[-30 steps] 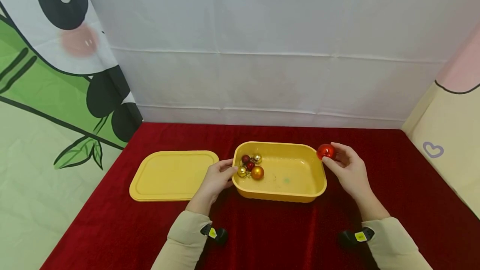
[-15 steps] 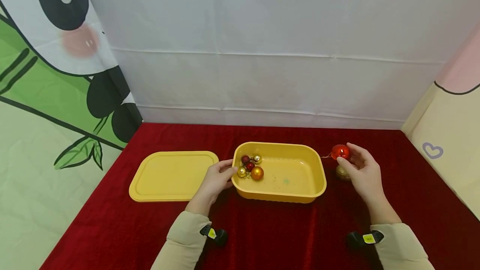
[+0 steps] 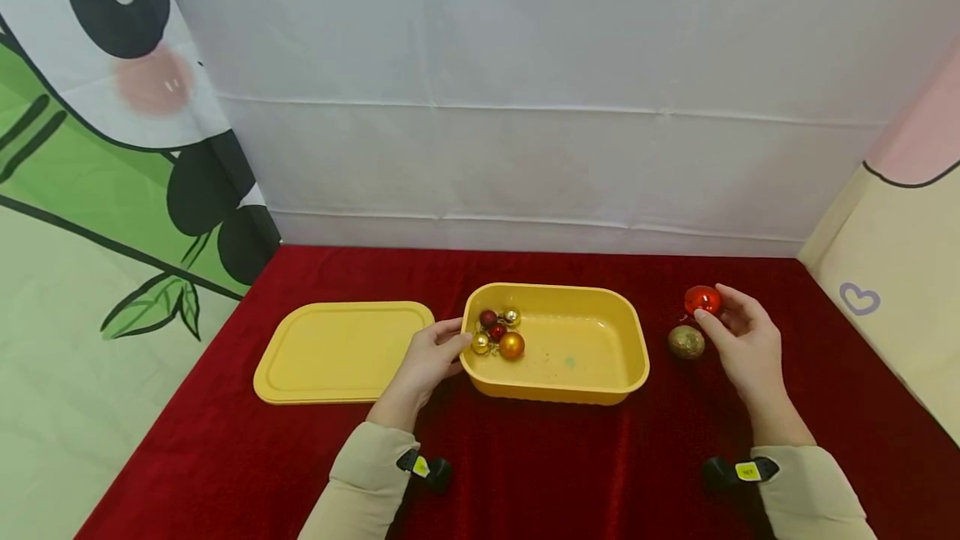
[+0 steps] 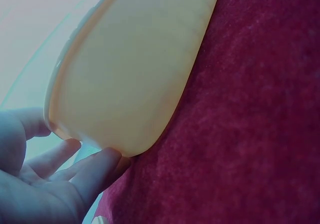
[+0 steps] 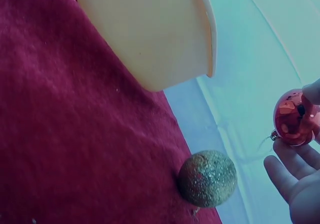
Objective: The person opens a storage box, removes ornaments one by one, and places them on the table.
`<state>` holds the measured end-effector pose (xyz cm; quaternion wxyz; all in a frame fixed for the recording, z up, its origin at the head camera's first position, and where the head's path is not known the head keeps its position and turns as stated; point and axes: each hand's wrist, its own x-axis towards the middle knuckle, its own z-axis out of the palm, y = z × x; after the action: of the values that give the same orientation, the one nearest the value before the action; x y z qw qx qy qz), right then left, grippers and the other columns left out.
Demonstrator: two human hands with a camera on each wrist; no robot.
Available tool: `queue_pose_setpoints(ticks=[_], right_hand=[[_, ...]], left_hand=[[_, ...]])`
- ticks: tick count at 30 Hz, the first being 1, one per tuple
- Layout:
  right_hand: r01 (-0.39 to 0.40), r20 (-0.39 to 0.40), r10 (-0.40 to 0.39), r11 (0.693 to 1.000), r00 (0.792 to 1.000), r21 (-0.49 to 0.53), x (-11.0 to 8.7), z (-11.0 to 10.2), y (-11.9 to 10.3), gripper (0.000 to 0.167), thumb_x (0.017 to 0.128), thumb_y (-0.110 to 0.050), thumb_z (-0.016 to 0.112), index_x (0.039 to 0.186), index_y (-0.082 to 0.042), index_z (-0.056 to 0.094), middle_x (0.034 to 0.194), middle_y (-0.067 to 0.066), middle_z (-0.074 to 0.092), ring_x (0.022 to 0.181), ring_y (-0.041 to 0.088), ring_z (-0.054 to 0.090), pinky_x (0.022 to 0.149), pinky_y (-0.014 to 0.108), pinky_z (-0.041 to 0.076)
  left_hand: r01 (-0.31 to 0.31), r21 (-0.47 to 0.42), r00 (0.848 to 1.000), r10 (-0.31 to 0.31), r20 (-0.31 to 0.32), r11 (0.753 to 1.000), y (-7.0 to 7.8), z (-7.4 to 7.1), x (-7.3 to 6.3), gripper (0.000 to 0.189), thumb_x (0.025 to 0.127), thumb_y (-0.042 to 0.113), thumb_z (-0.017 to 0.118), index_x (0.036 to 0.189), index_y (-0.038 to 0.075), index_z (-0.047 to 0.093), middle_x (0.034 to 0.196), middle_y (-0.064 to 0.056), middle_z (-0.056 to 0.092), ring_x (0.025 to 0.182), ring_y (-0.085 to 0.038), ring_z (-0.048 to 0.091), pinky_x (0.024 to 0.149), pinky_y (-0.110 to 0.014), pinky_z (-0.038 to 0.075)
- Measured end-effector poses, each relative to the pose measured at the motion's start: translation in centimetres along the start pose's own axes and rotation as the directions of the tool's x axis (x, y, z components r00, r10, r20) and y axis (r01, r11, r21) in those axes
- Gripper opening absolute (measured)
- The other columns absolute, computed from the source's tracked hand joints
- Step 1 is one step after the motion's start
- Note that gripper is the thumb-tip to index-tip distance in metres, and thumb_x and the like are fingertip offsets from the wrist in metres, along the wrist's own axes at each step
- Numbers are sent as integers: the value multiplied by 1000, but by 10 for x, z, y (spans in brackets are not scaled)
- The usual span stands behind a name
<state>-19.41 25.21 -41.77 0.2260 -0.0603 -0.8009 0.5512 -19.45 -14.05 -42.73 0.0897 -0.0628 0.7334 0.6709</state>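
In the head view, my right hand (image 3: 746, 348) pinches a shiny red Christmas ball (image 3: 702, 299) between thumb and fingers, to the right of a yellow plastic box (image 3: 562, 394). The right wrist view shows that red ball's hanging loop trailing from its cap. Just below it on the cloth lies a gold glitter Christmas ball (image 5: 207, 178). My left hand (image 3: 423, 365) grips the box's left end, thumb at the rim and fingers against the outer wall (image 4: 125, 83). Inside the box, at its left, sit several small baubles, including an orange one (image 3: 512, 346) and dark red and gold ones.
A flat yellow lid (image 3: 341, 352) lies left of the box, close to my left hand. Dark red velvet cloth (image 3: 540, 473) covers the table. Behind it hangs a white fabric backdrop (image 3: 525, 148), with printed cartoon panels at both sides.
The red ball in my right hand has moved rightward, away from the box's right rim. The gold glitter ball has come into view on the cloth. My left hand keeps its grip on the box.
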Motion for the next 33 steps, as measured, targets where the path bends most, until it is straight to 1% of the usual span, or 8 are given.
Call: queue_pose_setpoints(ticks=[8,11,14,18,23,28,33], right_hand=[[-69,-4,69,997,998,-17,5,-7,10,50,87,-15,68,134,-14,52,103,-29,50,89,-6,50,72,1,42],[-93,-11,93,995,996,-23,7,-10,12,52,87,-16,68,136,-13,51,104,-29,49,89,-5,49,71,1,41],[-113,-25,112,994,993,-5,9,-12,14,52,86,-14,68,135,-11,51,104,-28,50,88,-5,49,69,1,42],[-132,-41,133,991,990,22,10,-14,15,52,86,-12,68,135,-9,51,102,-27,50,87,-7,51,68,1,43],[-161,-42,162,986,986,37,10,-16,17,51,86,-13,68,134,-10,51,101,-25,50,86,-9,51,68,1,43],[-195,-66,196,981,978,18,11,-18,20,48,86,-16,68,132,-14,53,100,-25,49,88,-6,49,69,0,42],[-217,-58,215,976,975,-22,13,-21,25,51,87,-20,67,135,-12,50,101,-25,47,89,-4,45,71,-1,40]], left_hand=[[3,10,1000,-3,2,1000,-1,-1,1,42,95,18,56,134,4,51,123,-21,58,107,-28,62,85,-39,55],[2,14,1000,-2,2,1000,-1,-1,1,41,95,17,55,134,4,51,123,-20,58,107,-28,62,86,-39,55],[-3,12,1000,3,3,1000,-1,-1,2,41,95,16,55,134,3,51,123,-21,58,107,-28,62,86,-39,55],[-6,13,1000,6,0,1000,-2,-1,2,41,95,16,55,134,2,50,123,-22,58,107,-28,62,85,-39,55],[-4,15,1000,4,-2,1000,-2,0,2,42,95,17,55,134,3,50,123,-22,57,108,-28,62,86,-40,55],[-6,9,1000,6,3,1000,-1,0,2,42,95,16,55,135,3,50,124,-22,57,109,-29,61,86,-40,55],[-6,9,1000,5,4,1000,-1,1,2,42,95,17,55,135,3,50,125,-22,57,109,-29,61,86,-40,55]])
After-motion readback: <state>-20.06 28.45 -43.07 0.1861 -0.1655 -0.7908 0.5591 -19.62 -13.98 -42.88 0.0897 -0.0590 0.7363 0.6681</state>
